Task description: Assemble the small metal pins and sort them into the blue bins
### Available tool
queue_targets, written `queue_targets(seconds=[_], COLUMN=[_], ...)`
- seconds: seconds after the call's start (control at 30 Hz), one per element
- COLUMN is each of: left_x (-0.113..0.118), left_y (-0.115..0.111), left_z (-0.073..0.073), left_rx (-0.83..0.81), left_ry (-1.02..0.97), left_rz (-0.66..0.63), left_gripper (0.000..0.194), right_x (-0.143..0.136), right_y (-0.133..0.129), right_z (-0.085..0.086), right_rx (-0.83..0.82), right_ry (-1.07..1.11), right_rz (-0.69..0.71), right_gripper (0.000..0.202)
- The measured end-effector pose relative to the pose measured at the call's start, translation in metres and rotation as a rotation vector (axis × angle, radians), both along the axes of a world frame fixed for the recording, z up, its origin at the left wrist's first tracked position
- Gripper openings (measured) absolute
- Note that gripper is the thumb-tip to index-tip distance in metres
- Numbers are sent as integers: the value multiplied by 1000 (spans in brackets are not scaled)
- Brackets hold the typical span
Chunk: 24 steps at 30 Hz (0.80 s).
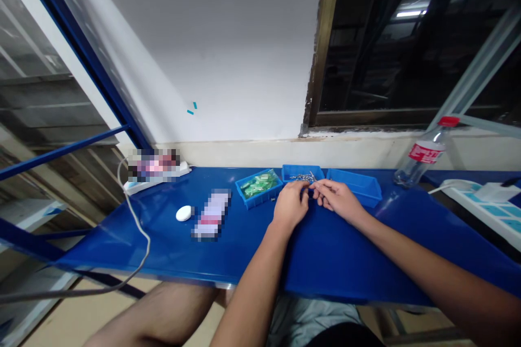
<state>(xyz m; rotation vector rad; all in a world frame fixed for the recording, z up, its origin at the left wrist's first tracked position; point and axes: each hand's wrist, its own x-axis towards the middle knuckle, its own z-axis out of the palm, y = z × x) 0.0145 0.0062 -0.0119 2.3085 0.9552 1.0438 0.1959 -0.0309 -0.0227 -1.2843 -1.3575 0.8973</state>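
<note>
**Left hand [291,203] and right hand [332,196] meet at the small metal pieces [302,178]**

In the head view, both hands are above the blue desk [244,252], fingers bent and their tips nearly together in front of the middle bin [301,168]. The metal pieces lie in a loose heap inside that bin, partly hidden by the fingers. A thin shiny piece shows right at the fingertips; whether it is gripped there or lies in the bin behind, I cannot tell, so neither hand's grasp can be settled.

To the left of the middle bin, just beside it, is the left bin [265,199], holding green packets [259,183] in clear wrapping. The right bin [355,175] sits on the other side, partly behind the right hand and forearm.

Farther left on the desk are a blurred-out flat object [214,214] and, near it, a white round item [183,213]. A white power strip [158,179] lies toward the wall [228,38]. At the right, a clear bottle [425,152] with a red cap leans in the view, near a second power strip [490,210].
</note>
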Motion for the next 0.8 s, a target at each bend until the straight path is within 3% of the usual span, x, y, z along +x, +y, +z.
queue_targets(seconds=[0.13,0.3,0.8], left_x=[-4,-5,-2], left_y=[0,0,2], left_z=[-1,1,-2], left_rx=[117,152,159], left_ry=[286,466,401], left_rz=[-37,-50,-32], left_gripper=[28,23,25], right_x=[1,4,-1], right_y=[3,-1,-12], right_z=[-2,-4,4], right_rx=[-74,-20,81], right_ry=[1,-100,-271], right_rz=[-79,-45,-34], right_gripper=[54,56,54])
